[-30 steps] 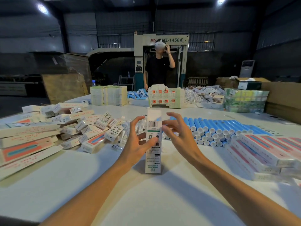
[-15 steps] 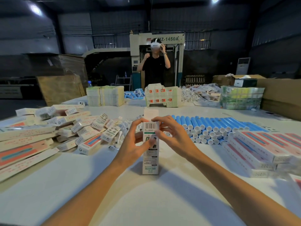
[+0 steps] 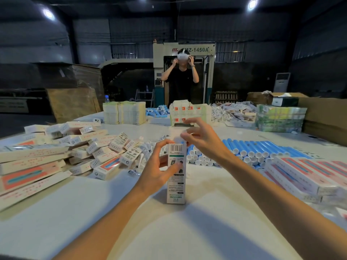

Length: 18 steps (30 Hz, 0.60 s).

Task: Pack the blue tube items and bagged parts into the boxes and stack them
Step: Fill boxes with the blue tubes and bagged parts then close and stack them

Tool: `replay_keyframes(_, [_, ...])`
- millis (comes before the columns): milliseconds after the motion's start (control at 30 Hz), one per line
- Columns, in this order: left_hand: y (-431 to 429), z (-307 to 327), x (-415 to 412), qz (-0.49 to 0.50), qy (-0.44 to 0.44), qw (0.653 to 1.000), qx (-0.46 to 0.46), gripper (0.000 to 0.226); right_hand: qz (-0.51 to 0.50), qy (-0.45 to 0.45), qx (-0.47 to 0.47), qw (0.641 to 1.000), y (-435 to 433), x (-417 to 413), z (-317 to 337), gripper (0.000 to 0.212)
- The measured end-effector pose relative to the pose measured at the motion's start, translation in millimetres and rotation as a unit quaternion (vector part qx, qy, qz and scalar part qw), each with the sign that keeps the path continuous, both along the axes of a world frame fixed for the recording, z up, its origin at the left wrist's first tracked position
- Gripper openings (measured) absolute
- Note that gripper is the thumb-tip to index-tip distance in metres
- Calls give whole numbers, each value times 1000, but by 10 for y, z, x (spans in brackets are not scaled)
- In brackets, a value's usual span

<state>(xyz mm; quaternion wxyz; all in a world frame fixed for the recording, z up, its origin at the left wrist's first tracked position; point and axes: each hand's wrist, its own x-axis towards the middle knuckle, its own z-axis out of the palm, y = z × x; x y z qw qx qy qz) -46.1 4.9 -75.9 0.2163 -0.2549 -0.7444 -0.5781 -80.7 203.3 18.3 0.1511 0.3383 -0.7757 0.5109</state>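
Box upright at desk centre. Left grip wraps its middle, thumb on front. Right grip has risen from barcode end to above blurred top flap, fingers half-curled, hold unclear. Likely closing flap; stacking to follow.

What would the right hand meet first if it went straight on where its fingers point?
Probably the top flap of the upright box the left hand grips; blur hides whether the right hand touches it.
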Motion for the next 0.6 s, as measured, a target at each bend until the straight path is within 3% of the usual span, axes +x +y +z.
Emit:
replay_keyframes(133, [-11, -5, 1, 5, -6, 1000, -4, 69, -38, 91, 84, 992, -42, -62, 71, 10])
replay_keyframes(333, [0, 6, 19, 6, -25, 1000, -2, 71, -68, 272, 153, 948, -47, -83, -44, 4])
replay_keyframes(467, [-28, 16, 29, 14, -26, 1000, 3, 70, -32, 252, 138, 957, -16, -58, -54, 10])
replay_keyframes(600, [-24, 7, 20, 13, -31, 999, -1, 71, 32, 128, 65, 989, 44, -33, -89, 13])
